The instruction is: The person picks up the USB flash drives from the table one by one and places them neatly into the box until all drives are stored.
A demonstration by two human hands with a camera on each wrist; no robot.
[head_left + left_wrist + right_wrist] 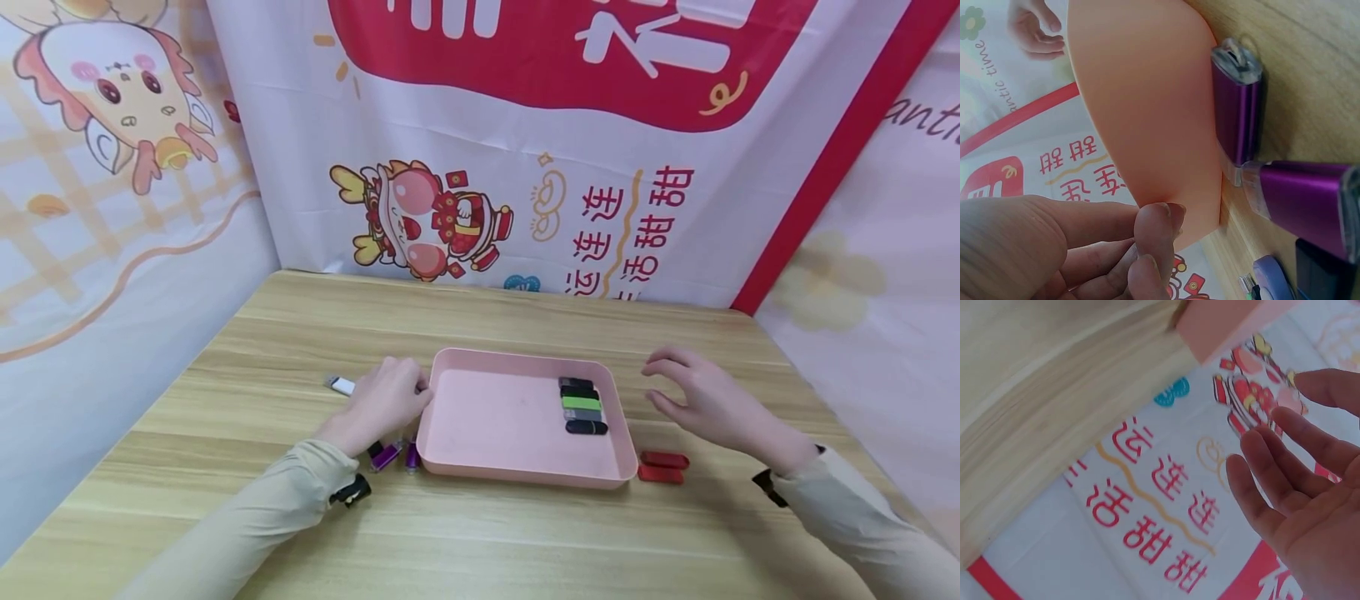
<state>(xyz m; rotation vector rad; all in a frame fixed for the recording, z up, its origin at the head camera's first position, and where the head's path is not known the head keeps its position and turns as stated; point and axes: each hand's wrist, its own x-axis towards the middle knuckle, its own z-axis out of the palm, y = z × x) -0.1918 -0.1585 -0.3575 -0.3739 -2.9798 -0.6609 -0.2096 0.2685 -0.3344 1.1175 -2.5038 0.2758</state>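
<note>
A shallow pink tray (495, 477) stands on the wooden table. Several USB sticks (581, 403), black, green and grey, lie in a column along its right side. My left hand (384, 398) is at the tray's left rim with thumb and fingertips drawn together; in the left wrist view they overlap the tray wall (1147, 106), and I cannot tell whether they pinch it. Two purple USB sticks (1238, 106) lie just outside that wall. My right hand (701, 396) hovers beyond the tray's right side, fingers loosely bent and apart, holding nothing.
Two red USB sticks (663, 467) lie beside the tray's lower right corner. A white USB stick (342, 385) lies past my left hand. Near the purple sticks are a black stick (1322, 269) and a blue one (1272, 275). Printed cloth (285, 150) hangs behind the table.
</note>
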